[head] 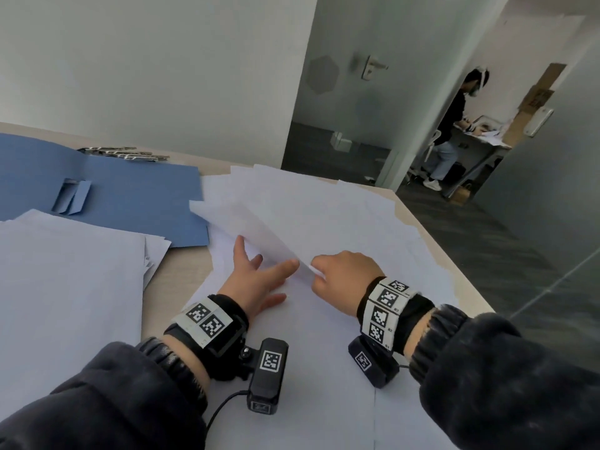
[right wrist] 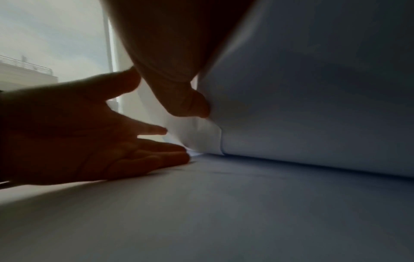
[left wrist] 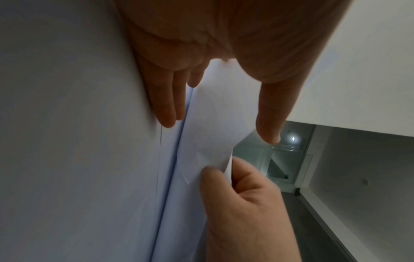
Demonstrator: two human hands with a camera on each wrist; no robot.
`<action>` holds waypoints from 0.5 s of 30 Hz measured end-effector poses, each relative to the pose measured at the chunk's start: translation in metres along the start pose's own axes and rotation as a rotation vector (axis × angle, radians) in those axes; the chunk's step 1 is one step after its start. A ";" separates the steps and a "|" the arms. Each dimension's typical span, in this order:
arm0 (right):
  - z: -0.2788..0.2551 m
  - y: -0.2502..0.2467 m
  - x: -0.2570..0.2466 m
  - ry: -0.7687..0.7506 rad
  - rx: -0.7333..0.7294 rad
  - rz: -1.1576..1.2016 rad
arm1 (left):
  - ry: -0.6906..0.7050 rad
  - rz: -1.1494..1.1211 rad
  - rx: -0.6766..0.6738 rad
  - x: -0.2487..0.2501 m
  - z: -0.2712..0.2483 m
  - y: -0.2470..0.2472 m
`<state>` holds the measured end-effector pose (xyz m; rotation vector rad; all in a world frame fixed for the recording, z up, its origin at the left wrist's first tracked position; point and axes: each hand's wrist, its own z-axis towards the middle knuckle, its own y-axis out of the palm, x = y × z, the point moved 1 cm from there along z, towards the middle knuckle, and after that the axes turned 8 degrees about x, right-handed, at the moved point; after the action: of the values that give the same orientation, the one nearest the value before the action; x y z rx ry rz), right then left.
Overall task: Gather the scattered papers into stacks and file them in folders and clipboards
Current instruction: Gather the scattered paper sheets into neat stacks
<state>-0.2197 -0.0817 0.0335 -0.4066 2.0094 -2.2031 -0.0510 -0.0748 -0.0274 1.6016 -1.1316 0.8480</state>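
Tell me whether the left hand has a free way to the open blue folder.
Probably yes. The left hand lies open on the loose papers, holding nothing, and the blue folder lies open to its left, with only flat sheets and bare table between.

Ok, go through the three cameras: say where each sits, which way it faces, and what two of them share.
Head: on the head, looking forward and down at the table, both hands and sleeves.
Left wrist: under the left hand, looking along its fingers toward the right hand.
Right wrist: low over the papers, looking past its own thumb at the left hand's open palm.
Shared: all show the right hand pinching the lifted sheet.
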 end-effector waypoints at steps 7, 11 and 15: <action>-0.032 0.014 -0.014 -0.069 -0.059 0.173 | -0.020 -0.020 0.198 -0.002 -0.027 0.005; -0.039 0.009 0.000 0.092 0.011 0.356 | -0.070 -0.088 0.292 0.010 -0.037 -0.017; -0.038 0.002 0.016 0.284 0.114 0.579 | -0.098 -0.069 0.304 0.014 -0.051 -0.039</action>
<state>-0.2460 -0.0499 0.0305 0.4725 1.7971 -2.0540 -0.0098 -0.0262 -0.0117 1.9388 -1.0447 0.9386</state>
